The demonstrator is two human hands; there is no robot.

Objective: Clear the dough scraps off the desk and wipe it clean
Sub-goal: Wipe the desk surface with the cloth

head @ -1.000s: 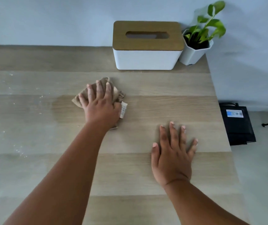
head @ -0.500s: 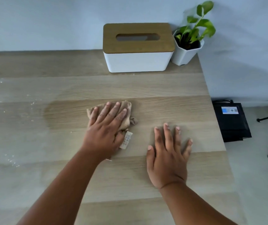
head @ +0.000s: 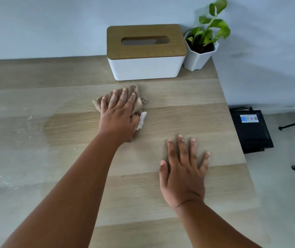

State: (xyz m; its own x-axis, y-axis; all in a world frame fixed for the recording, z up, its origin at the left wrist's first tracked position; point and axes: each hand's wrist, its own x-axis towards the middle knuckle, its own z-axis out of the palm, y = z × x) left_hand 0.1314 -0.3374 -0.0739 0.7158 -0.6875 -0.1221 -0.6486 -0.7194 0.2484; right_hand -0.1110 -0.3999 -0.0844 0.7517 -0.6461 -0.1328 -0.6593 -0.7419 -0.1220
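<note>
Mostly mid-wipe: left hand (head: 119,115) pressed cloth (head: 136,102) flat on counter (head: 187,97) at 12 o'clock, fingers straight. Right hand (head: 183,173) lay spread, empty, at 4. Centre wiped; white specks (head: 9,183) remained at 9.

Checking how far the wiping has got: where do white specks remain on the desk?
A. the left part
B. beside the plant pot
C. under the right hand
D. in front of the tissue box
A: pale specks dot the desk far left of the cloth under the left hand.
</note>
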